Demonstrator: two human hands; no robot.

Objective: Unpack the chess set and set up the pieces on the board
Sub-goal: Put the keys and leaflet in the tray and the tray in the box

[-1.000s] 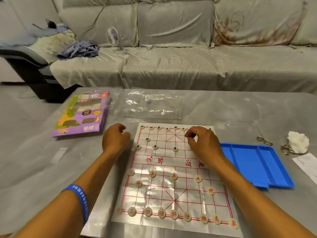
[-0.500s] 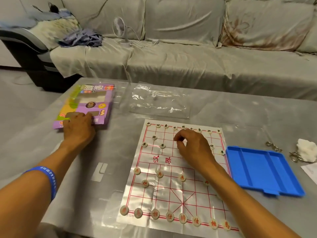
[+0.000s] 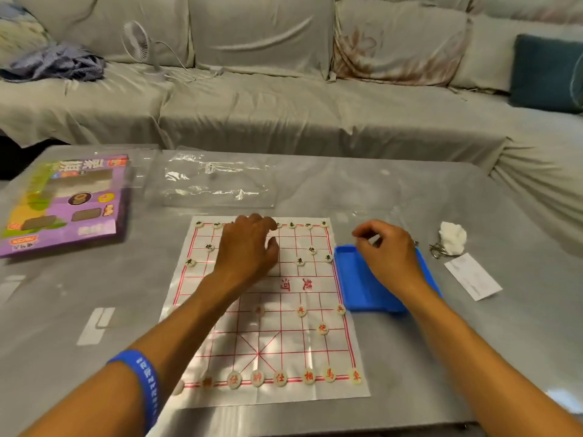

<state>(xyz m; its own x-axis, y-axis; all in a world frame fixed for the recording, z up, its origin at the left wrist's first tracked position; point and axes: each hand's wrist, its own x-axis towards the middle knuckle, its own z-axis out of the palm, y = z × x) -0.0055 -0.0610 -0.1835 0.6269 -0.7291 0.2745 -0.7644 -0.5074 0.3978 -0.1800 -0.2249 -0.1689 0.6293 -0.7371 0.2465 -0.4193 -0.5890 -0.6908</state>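
Head view: two loosely curled hands, left hand (image 3: 249, 247) and right hand (image 3: 388, 250), seemingly empty, over one board (image 3: 271, 339).

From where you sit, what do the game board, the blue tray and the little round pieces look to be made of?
The board looks like thin glossy plastic sheet or coated paper: it lies flat with sheen and creases. The blue tray seems moulded plastic, matte, with raised rims. The pieces look like pale plastic or wood discs; too small to tell.
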